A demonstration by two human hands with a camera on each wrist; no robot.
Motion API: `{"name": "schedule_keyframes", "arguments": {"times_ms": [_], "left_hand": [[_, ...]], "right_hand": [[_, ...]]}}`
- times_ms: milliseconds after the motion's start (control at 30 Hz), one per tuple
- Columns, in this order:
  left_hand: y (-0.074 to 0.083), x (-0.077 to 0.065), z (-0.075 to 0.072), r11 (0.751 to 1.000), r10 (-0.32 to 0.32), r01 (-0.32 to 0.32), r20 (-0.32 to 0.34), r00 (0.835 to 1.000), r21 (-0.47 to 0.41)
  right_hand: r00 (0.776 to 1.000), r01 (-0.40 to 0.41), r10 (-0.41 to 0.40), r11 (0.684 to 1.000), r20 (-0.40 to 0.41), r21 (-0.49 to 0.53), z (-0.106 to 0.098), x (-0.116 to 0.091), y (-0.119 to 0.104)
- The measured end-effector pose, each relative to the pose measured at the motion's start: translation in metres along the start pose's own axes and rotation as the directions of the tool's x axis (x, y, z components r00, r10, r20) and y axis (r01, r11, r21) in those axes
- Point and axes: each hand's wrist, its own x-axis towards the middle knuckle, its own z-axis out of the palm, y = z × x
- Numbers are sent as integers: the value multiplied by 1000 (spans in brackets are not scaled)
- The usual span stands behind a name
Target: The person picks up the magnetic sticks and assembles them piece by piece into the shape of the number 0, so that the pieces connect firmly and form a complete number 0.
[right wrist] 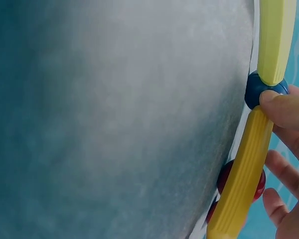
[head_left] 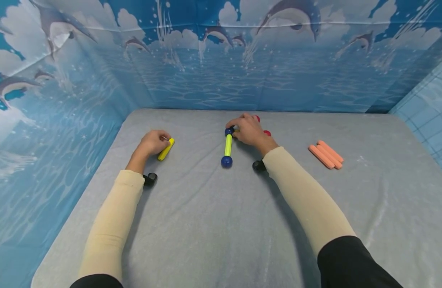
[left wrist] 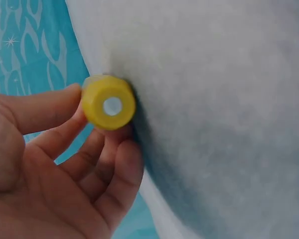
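My left hand [head_left: 154,143] pinches a yellow magnetic rod [head_left: 165,150] between thumb and fingers, at the left of the table. In the left wrist view the rod's round pale end [left wrist: 112,106] faces the camera. Farther right, my right hand [head_left: 247,130] grips a blue ball [right wrist: 266,90], thumb pressed on it. A pale yellow-green rod [head_left: 228,145] runs from this ball to another blue ball [head_left: 226,162] nearer me. A second yellow rod [right wrist: 241,174] meets the gripped ball from the other side, mostly hidden under the hand in the head view.
Two red balls [head_left: 267,133] lie just beyond and beside my right hand, partly covered by it. Three orange rods [head_left: 325,155] lie side by side at the right. A grey cloth covers the table [head_left: 213,224]; a blue dolphin-print curtain [head_left: 206,80] hangs behind it.
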Motion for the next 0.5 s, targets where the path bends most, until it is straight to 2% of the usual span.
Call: {"name": "schedule_keyframes", "arguments": {"times_ms": [133, 267, 500], "left_hand": [[3, -3, -1, 1000, -13, 12, 37, 999, 26], [2, -6, -1, 998, -10, 9, 14, 1000, 57], [3, -10, 3, 998, 21, -21, -14, 1000, 52]], "right_hand": [[1000, -10, 10, 1000, -4, -1, 1, -1, -1], [1000, -16, 16, 1000, -10, 6, 1, -1, -2], [1000, -19, 19, 1000, -12, 18, 1, -3, -2]]}}
